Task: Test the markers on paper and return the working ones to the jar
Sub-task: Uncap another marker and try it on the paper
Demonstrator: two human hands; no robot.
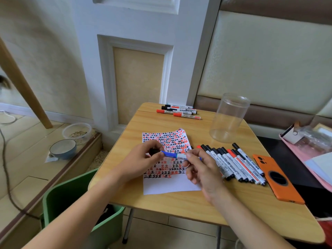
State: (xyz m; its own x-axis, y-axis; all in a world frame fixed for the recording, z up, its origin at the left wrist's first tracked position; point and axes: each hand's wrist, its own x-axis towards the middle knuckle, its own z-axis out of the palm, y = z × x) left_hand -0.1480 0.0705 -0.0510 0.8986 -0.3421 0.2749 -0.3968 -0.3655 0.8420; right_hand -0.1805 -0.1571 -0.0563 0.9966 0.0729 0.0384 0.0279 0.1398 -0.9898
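Head view: hands (170,159) hold marker (175,156) crosswise.

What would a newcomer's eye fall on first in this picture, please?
Probably the paper at the table's middle, crowded with red and black test marks, where both hands hold a blue marker over it. Next, the row of markers to its right, and the empty clear jar behind them.

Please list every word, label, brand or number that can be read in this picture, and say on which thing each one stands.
"正", handwritten many times in black, red and blue: on the paper.
"WHITEBOARD MARKER", partly blurred: on the markers beside the right hand.
Labels on the markers at the far edge: too blurred to read.
Jar and phone: no text visible.
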